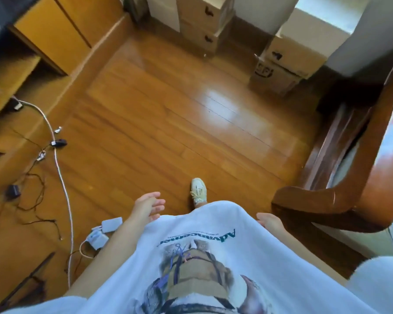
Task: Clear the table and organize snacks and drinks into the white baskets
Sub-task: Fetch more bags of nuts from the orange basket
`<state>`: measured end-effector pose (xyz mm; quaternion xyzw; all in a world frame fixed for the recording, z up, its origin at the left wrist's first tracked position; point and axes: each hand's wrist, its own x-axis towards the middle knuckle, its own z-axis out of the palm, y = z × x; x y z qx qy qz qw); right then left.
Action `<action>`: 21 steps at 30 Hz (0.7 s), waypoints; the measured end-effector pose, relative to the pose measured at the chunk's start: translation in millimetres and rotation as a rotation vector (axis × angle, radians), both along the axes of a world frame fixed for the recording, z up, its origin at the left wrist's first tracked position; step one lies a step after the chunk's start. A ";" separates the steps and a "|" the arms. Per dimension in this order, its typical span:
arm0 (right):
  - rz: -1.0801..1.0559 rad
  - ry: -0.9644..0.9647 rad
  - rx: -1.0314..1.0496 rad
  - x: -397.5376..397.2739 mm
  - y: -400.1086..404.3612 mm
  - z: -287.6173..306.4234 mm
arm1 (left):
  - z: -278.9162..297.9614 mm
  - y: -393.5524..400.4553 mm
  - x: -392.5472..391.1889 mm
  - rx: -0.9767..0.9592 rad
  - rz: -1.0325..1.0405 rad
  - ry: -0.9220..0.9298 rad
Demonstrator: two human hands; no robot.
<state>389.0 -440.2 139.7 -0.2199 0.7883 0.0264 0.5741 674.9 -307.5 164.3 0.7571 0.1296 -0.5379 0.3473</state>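
Note:
I look straight down at a wooden floor [168, 123] and my own white printed shirt. My left hand [146, 206] hangs in front of the shirt with its fingers apart and nothing in it. My right hand [269, 222] shows only partly at the shirt's right edge; its fingers look loose and hold nothing. No snacks, drinks or white baskets are in view. At the right edge curves the rim of a dark wooden table [340, 200].
Cables [61, 177] and white chargers [100, 234] lie on the floor at the left. Stacked cardboard boxes stand at the far wall [204, 26] and at the right [281, 64]. A wooden cabinet [43, 37] runs along the left. One foot in a pale shoe [198, 191] is on the floor.

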 end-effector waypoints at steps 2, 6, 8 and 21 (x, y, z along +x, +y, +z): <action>0.107 -0.010 -0.010 39.6 -38.7 3.3 | 1.6 -12.6 16.4 -0.006 0.071 0.010; 0.392 -0.099 -0.052 128.4 -98.8 7.2 | 1.6 -12.4 45.7 0.007 0.253 0.009; 0.514 -0.169 -0.050 172.5 -118.3 10.0 | -1.0 -3.5 57.9 0.043 0.368 0.018; 0.810 -0.271 -0.032 410.1 -212.8 17.1 | -33.3 -9.3 203.0 0.133 0.738 0.114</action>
